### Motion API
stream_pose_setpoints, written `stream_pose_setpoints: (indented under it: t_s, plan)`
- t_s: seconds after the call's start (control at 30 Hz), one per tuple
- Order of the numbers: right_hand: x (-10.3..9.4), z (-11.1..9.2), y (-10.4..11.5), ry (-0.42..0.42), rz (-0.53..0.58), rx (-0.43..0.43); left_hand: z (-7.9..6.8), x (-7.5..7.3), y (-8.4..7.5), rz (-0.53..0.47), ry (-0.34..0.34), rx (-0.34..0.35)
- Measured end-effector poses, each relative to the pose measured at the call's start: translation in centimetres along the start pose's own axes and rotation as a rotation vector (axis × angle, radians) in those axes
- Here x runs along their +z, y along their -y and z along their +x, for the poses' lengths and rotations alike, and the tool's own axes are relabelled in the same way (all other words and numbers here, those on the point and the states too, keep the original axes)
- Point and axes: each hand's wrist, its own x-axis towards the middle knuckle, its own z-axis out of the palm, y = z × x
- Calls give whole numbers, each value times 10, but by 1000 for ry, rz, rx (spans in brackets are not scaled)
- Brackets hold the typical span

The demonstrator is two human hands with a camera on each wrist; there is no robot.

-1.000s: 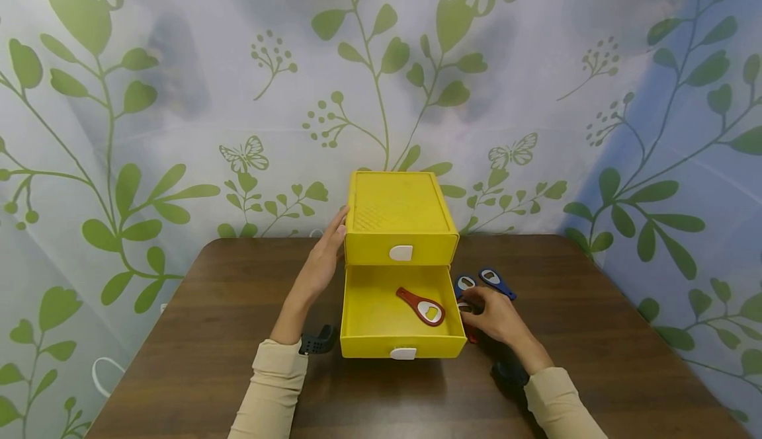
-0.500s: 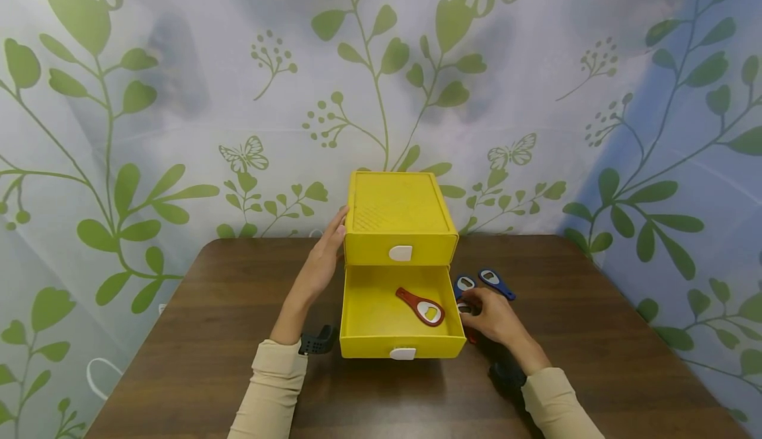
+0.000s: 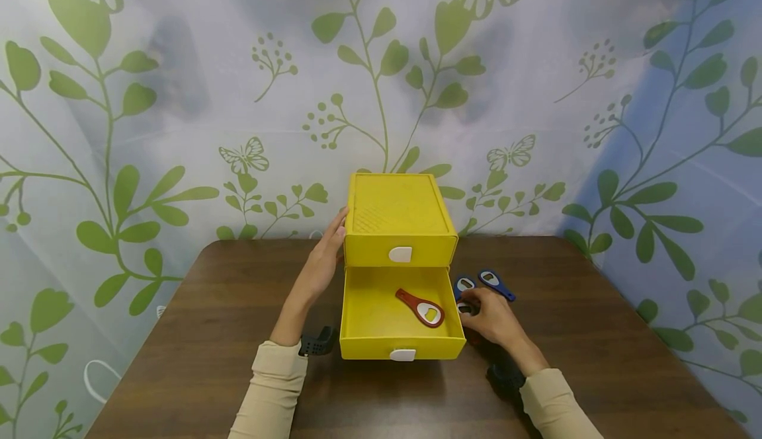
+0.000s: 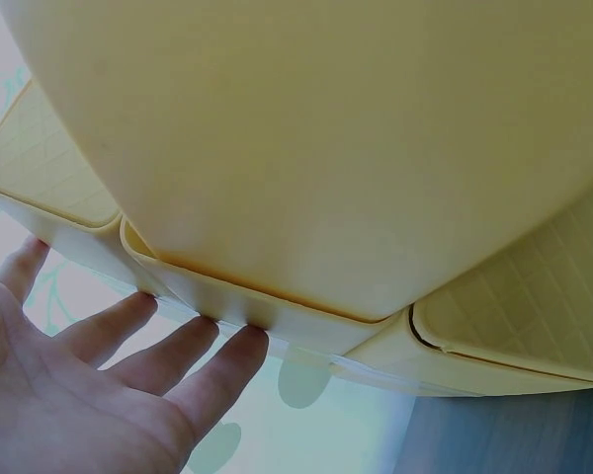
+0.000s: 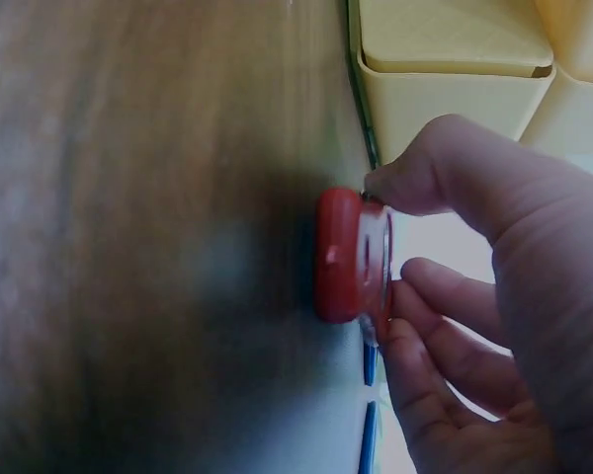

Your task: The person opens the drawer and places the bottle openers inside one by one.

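Red bottle opener (image 5: 338, 255): just beside the yellow drawer (image 3: 369, 348), at its right.
Right hand (image 3: 491, 317): thumb and fingers pinch it; hold firmly, keep clear of the drawer.
Left hand (image 3: 321, 267): straight fingers touch the cabinet (image 3: 405, 204); light, steady pressure suits.
Blue opener (image 3: 496, 285): beyond; best left unbumped.

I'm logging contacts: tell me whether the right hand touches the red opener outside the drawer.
Touching. The right wrist view shows the right hand pinching the red opener, thumb on one edge, fingertips on the opposite edge.
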Motion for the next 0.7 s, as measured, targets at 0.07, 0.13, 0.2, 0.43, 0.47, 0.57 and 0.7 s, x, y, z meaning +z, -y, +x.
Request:
stream_pose_setpoints:
  t_s: [0.07,0.13,0.2,0.43,0.47,0.57,0.7]
  plan:
    - [-1,0,1,-3,0,3,0,0,0,-3,0,0]
    - [-2,0,2,-13,-5,7,0,0,0,-5,2,4]
    - [-3,1,4,-25,-11,8,0,0,0,-8,1,2]
    - [-11,1,14,-53,-8,-2,-1,-1,1,-2,4,-1]
    - [-13,1,17,-57,-4,3,-1,0,1,-1,2,-1]
    - [-18,1,22,-71,10,18,-1,0,0,-3,3,4]
    - [-24,0,29,-93,24,24,0,0,1,-11,3,4]
